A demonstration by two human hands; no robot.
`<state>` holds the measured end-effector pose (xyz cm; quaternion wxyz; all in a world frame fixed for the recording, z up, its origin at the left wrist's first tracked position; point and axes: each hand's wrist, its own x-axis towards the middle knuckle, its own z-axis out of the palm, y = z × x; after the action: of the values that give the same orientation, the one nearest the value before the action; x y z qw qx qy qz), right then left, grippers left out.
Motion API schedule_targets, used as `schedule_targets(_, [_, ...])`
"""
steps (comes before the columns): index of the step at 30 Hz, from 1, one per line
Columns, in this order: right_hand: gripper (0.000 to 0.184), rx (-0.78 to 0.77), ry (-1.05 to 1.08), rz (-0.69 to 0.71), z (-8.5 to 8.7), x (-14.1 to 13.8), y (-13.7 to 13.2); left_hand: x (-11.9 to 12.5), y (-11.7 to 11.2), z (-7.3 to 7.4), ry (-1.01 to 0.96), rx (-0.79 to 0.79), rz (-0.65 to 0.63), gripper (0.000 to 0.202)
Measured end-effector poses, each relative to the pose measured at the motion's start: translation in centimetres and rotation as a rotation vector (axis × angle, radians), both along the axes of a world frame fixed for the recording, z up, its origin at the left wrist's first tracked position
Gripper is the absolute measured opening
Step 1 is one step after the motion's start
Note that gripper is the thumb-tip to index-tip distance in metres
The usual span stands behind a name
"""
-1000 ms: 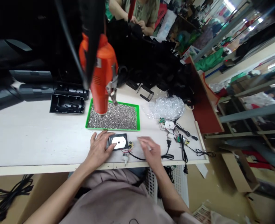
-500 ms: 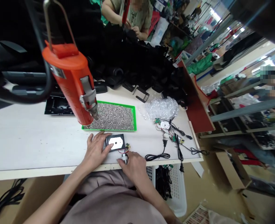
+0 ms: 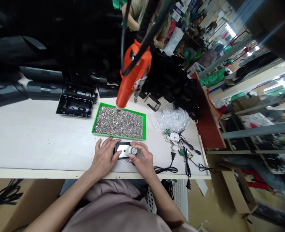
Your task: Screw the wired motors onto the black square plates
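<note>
My left hand (image 3: 106, 156) grips the left end of a flat black casing (image 3: 115, 146). Its thumb presses on the silver plate (image 3: 120, 153) set in that casing, which has a dark hole near its middle. Between the thumb and fingers of my right hand (image 3: 143, 159) is a small round silver motor (image 3: 133, 150), held over the plate's right end. I cannot tell whether the motor touches the plate. Thin red wires show just below it. Behind my hands lies a green tray (image 3: 144, 127) full of small metal screws (image 3: 118, 124).
An orange electric screwdriver (image 3: 129, 77) hangs over the tray's back edge. Black plastic shells (image 3: 74, 106) lie at the left. To the right are clear plastic pieces (image 3: 173, 119), circuit boards with wires, and black power cords (image 3: 166, 169). Another person sits across the table.
My right hand has lifted the motor from beside the casing to over the plate's right end. The hanging screwdriver has swung away and to the right.
</note>
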<state>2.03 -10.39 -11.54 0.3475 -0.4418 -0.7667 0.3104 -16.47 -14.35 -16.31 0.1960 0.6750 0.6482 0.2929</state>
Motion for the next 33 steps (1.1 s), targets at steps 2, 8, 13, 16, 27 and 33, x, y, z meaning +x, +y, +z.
schedule_targets(2, [0.021,-0.266,0.235,-0.069,-1.9,-0.8,-0.1,0.2,-0.1,0.0,0.007,0.017,0.003,0.038])
schedule_targets(8, [0.024,-0.240,0.187,-0.015,-3.1,-1.1,-0.3,0.2,-0.2,0.1,0.015,0.013,-0.004,0.039])
schedule_targets(13, [0.024,0.300,-0.213,0.053,-1.5,-1.2,0.4,0.2,-0.1,0.3,0.024,0.010,-0.009,0.042])
schedule_targets(16, [0.021,0.457,-0.397,0.049,-1.1,-1.6,0.4,0.3,-0.2,0.2,0.027,0.009,-0.005,0.043])
schedule_targets(27, [0.027,0.137,-0.449,0.195,1.2,-0.6,0.3,0.9,-0.3,0.2,0.061,0.013,0.049,0.043])
schedule_targets(33, [0.026,0.277,-0.792,0.187,2.2,-2.2,0.1,0.4,-0.5,0.0,0.015,-0.011,0.025,0.041])
